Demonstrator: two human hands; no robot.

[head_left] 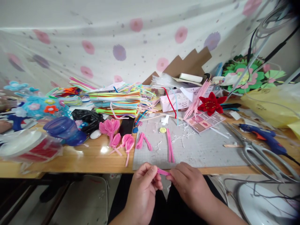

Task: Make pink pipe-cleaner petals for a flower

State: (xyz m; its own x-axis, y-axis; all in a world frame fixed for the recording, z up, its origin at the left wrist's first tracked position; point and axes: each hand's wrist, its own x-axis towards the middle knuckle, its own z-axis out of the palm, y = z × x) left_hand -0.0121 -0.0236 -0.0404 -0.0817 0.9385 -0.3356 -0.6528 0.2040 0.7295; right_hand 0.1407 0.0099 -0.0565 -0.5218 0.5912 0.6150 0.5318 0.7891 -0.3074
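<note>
Pink fuzzy stem (163,172) sits between your hands, over your lap: left hand (146,176) pinches one end, right hand (185,179) closes on the other. Looks like a bending or twisting step; next move probably calls for steady pinches at both ends. Spare pink stems (170,147) just beyond the grip, pink petals (128,143) beyond-left.

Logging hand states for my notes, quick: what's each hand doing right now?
Left hand: closed, pinching one end of a pink strip.
Right hand: closed, holding the other end.
</note>
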